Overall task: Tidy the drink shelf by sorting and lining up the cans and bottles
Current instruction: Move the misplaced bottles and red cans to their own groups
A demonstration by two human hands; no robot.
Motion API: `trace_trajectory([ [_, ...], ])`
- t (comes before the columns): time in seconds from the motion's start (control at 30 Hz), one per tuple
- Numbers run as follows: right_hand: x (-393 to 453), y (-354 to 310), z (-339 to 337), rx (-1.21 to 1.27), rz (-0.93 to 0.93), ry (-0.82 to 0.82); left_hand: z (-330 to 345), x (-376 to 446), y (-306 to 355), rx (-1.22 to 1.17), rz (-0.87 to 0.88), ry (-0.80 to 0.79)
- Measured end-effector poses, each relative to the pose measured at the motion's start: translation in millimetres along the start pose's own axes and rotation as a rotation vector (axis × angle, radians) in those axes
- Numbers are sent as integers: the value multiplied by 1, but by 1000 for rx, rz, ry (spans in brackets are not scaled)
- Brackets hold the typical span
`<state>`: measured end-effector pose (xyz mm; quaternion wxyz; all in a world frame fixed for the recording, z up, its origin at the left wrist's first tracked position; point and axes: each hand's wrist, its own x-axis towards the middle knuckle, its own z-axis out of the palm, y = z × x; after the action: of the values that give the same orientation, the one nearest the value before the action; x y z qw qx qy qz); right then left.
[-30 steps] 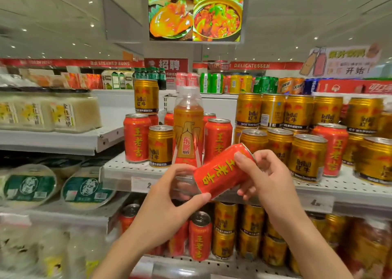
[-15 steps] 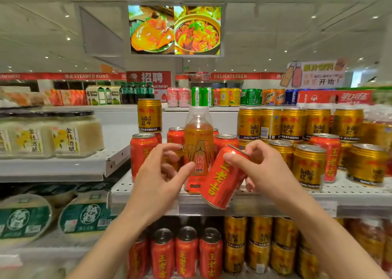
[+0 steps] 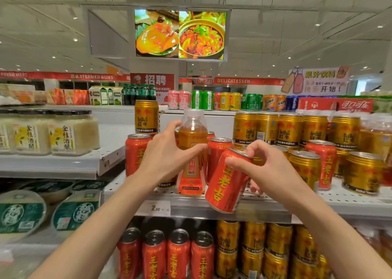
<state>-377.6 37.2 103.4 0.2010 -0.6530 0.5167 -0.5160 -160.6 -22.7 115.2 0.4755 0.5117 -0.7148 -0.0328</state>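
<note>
My right hand (image 3: pixel 269 172) grips a red can (image 3: pixel 224 185) near its top. The can is tilted and hangs in front of the white drink shelf (image 3: pixel 350 202), at its edge. My left hand (image 3: pixel 165 157) curls round an orange drink bottle (image 3: pixel 192 179) that stands upright at the shelf front, thumb across its front and fingers behind it. Red cans (image 3: pixel 135 153) and gold cans (image 3: pixel 305 168) stand mixed on the shelf. One gold can (image 3: pixel 146 117) is stacked on others behind my left hand.
A lower shelf holds a row of red cans (image 3: pixel 165 257) and stacked gold cans (image 3: pixel 254 249). Left of the drinks, jars of white rice wine (image 3: pixel 70 132) sit on another shelf, with green-lidded tubs (image 3: pixel 76 211) below. A price tag (image 3: pixel 158 208) marks the shelf edge.
The red can went from lying nearly flat in both hands to a steeper tilt in my right hand alone. My left hand let go of it and moved up onto the orange bottle.
</note>
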Motion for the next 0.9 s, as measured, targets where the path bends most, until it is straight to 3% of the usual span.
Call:
trace_trajectory([
  [0.13, -1, -3, -4, 10, -30, -10, 3, -9, -5, -184, -27, 76],
  [0.37, 10, -14, 4, -27, -142, -41, -28, -31, -13, -295, -18, 71],
  [0.63, 33, -26, 56, -321, -305, -105, -60, -51, -39, -352, -53, 86],
  [0.9, 47, -14, 82, -536, -419, 27, -66, -59, -45, -379, -82, 75],
])
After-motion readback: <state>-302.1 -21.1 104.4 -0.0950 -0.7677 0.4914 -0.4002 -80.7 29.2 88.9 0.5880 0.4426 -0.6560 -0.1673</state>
